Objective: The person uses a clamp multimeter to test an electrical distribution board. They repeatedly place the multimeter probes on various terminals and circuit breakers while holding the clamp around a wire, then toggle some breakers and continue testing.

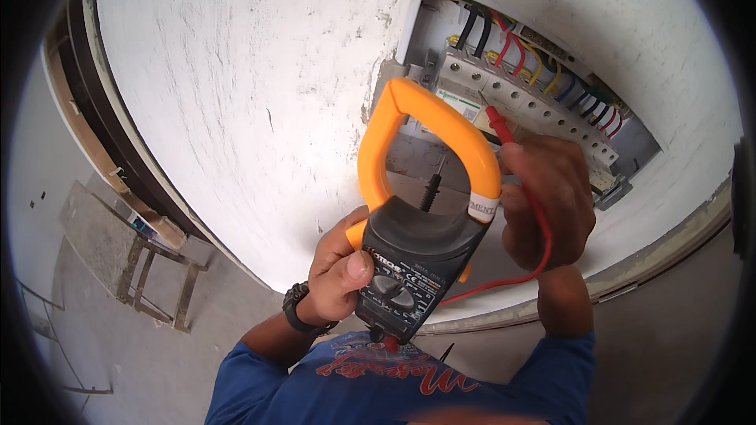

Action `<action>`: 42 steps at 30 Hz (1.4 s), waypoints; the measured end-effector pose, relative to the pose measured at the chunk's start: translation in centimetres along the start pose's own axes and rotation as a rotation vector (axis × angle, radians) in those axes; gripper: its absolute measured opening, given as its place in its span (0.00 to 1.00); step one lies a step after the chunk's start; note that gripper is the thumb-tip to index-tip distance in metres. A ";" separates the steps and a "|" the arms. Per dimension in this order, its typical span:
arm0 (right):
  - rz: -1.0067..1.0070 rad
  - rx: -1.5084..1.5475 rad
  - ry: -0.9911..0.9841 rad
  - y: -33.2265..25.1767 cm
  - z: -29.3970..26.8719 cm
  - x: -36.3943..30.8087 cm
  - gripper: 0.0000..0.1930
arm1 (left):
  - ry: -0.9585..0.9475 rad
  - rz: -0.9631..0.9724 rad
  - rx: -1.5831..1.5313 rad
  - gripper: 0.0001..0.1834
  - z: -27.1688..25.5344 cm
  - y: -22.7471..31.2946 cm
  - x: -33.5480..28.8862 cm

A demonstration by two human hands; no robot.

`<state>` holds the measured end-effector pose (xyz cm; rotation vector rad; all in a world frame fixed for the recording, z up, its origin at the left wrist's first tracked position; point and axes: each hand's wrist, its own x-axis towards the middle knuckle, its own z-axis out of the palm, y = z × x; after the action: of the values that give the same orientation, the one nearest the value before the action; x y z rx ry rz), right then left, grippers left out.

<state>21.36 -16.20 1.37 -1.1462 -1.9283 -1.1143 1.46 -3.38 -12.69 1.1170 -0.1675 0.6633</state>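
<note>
Pale wall surrounds one breaker panel. Raised before it, the left hand, thumb forward, is wrapped round one tilted clamp meter; the right hand, fingers curled, pinches the red probe, pointed toward the breakers. Of two probes, the black probe shows through the meter's ring, its lower end hidden; whether the red tip touches anything is unclear.
</note>
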 end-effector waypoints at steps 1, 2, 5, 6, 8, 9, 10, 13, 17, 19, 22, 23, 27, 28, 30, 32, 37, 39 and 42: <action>-0.003 -0.008 -0.009 0.0 0.0 0.1 0.16 | 0.017 -0.010 0.002 0.52 0.1 -0.2 0.0; -0.005 -0.020 -0.023 0.0 -0.1 0.2 0.16 | 0.016 -0.035 -0.037 0.51 0.3 -0.3 0.0; -0.013 -0.018 -0.056 0.1 -0.4 0.4 0.16 | -0.061 0.071 -0.187 0.39 0.6 -0.8 0.5; -0.011 -0.011 -0.057 0.3 -0.5 0.4 0.16 | -0.086 0.088 -0.183 0.39 0.5 -0.9 0.8; -0.009 0.011 -0.054 0.4 -0.6 0.4 0.16 | -0.072 0.107 -0.159 0.39 0.6 -1.1 0.8; -0.005 0.019 -0.050 0.5 -0.7 0.4 0.16 | -0.082 0.124 -0.149 0.39 0.6 -1.2 0.9; -0.003 0.026 -0.048 0.6 -0.8 0.4 0.16 | -0.088 0.109 -0.159 0.39 0.6 -1.3 1.0; 0.002 0.030 -0.053 0.6 -0.9 0.3 0.15 | -0.113 0.092 -0.173 0.39 0.7 -1.3 1.1; 0.000 0.019 -0.050 0.3 -0.9 0.4 0.15 | -0.098 0.095 -0.182 0.38 1.3 -1.1 1.3; 0.003 0.024 -0.045 0.4 -0.8 0.6 0.15 | -0.100 0.097 -0.217 0.37 1.4 -0.8 1.4; 0.007 0.022 -0.059 0.7 -0.8 0.8 0.16 | -0.092 0.066 -0.231 0.38 1.3 -0.5 1.6; 0.001 0.020 -0.065 0.7 -0.8 0.8 0.16 | -0.081 0.036 -0.199 0.40 1.2 -0.4 1.6; 0.010 -0.012 -0.072 0.7 -0.7 0.9 0.16 | -0.060 0.028 -0.176 0.43 0.9 -0.5 1.8; 0.004 -0.023 -0.083 0.7 -0.6 0.9 0.16 | -0.065 0.054 -0.179 0.39 1.0 -0.5 1.9; 0.004 -0.039 -0.108 0.6 -0.6 1.1 0.16 | -0.087 0.120 -0.197 0.31 1.2 -0.5 2.1; 0.012 -0.039 -0.124 0.7 -0.8 1.3 0.16 | -0.100 0.108 -0.165 0.31 1.2 -0.1 2.4; 0.088 -0.079 -0.163 0.5 -1.4 1.2 0.17 | -0.073 0.071 -0.234 0.31 2.0 0.4 2.8; 0.087 -0.083 -0.116 0.6 -1.3 0.9 0.16 | -0.084 0.068 -0.296 0.31 1.9 0.4 3.0; 0.189 -0.161 -0.133 0.6 -1.5 0.5 0.15 | -0.076 0.104 -0.317 0.31 2.2 0.2 3.3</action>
<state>21.86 -17.19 2.73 -1.4909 -1.8088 -1.1307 4.44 -3.87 -10.10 0.8321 -0.3845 0.6613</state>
